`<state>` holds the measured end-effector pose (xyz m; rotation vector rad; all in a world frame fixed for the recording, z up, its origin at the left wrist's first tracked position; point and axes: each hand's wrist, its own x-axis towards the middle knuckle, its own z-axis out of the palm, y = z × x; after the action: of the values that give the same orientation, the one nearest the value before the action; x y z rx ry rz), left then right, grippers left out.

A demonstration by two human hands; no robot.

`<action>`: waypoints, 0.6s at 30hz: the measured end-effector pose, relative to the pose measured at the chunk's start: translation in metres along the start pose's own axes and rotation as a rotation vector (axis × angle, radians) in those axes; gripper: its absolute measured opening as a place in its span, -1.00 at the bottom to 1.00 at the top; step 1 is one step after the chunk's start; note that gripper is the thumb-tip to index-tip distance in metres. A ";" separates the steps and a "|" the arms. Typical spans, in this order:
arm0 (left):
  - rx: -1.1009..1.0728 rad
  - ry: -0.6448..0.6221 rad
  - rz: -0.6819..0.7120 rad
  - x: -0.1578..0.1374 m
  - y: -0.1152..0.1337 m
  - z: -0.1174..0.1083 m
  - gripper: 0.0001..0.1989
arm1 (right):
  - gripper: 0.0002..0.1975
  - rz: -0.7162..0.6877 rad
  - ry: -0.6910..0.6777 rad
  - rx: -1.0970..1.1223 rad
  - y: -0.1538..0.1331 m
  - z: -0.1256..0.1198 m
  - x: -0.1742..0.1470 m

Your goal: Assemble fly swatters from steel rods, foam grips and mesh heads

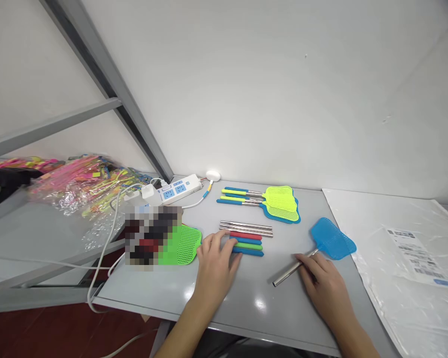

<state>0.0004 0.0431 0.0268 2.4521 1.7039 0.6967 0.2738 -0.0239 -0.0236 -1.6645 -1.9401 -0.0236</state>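
My right hand (pixel 323 281) grips the bare metal rod (pixel 289 274) of a blue fly swatter (pixel 333 238). Its perforated head points to the upper right, and the rod's free end shows no handle. Left of it, my left hand (pixel 215 261) is over the left ends of a row of coloured handles. Its thumb and fingers close around the nearest blue handle (pixel 252 252). Beside that lie a green handle (pixel 248 246), another blue handle (pixel 251 240) and a red handle (pixel 246 235). Several loose metal rods (pixel 246 226) lie just behind them.
Yellow and blue fly swatters (pixel 281 204) with handles lie stacked at the back. Green swatter heads (pixel 188 244) sit at left, beside a blurred patch. A power strip (pixel 181 189) with cables, bagged colourful items (pixel 85 181), a metal frame (pixel 127 109) and a white plastic bag (pixel 392 214) surround the table.
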 end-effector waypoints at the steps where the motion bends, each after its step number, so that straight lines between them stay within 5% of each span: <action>1: 0.004 0.006 -0.004 0.000 0.000 0.000 -0.81 | -0.78 0.000 0.000 0.003 0.000 0.000 0.000; 13: -0.082 0.004 0.020 -0.015 0.013 0.004 -0.76 | -0.79 -0.017 0.035 0.016 0.000 0.001 0.002; 18: -0.205 -0.063 0.167 -0.032 0.037 0.005 -0.81 | -0.78 -0.017 0.241 0.042 -0.010 -0.010 0.000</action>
<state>0.0253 0.0008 0.0235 2.4622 1.3436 0.7597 0.2688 -0.0294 -0.0118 -1.5412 -1.7615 -0.1804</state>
